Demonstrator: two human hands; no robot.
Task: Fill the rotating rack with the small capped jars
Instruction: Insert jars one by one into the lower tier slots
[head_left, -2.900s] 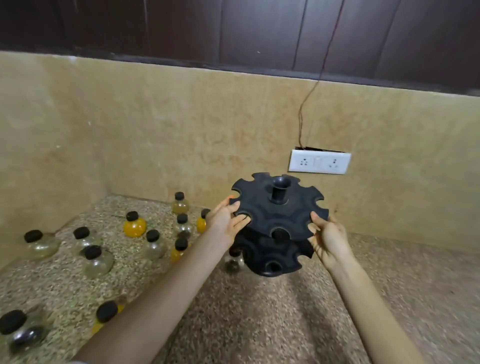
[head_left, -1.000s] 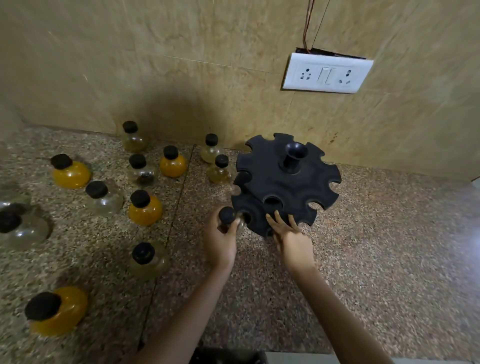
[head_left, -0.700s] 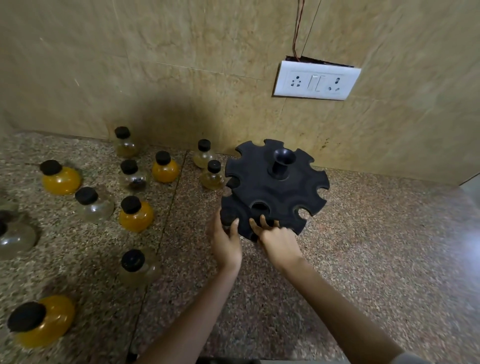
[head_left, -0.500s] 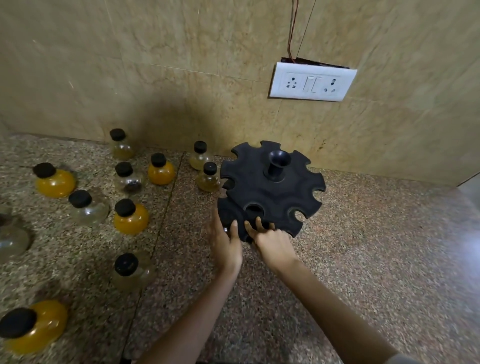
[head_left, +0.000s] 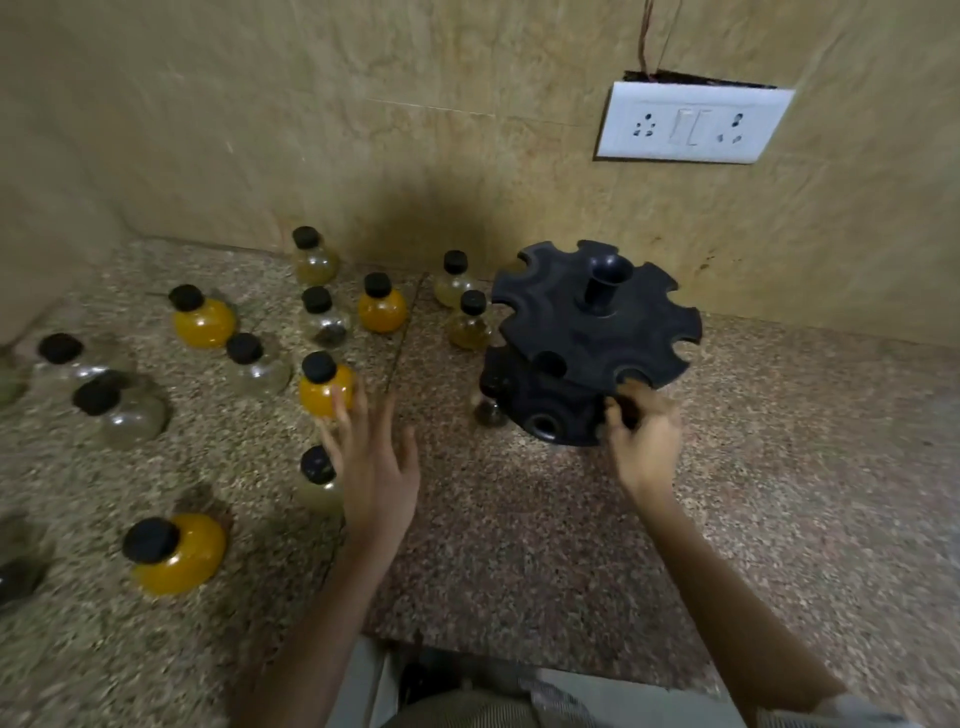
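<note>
Rack (head_left: 592, 332) holds its first jar (head_left: 488, 402); left hand (head_left: 371, 467) has let go, fingers spread toward an orange jar (head_left: 324, 387), right hand (head_left: 644, 436) pinching the rack's rim.

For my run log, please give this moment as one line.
left hand: open, reaching orange-filled glass jar | right hand: on black plastic rotating rack

A speckled granite counter (head_left: 519, 545) meets a beige tiled wall (head_left: 363, 130). A white switch plate (head_left: 693, 124) with 2 sockets and 2 rocker switches sits on the wall at upper right. Thin wires (head_left: 649, 36) rise from a dark gap at its top edge.
</note>
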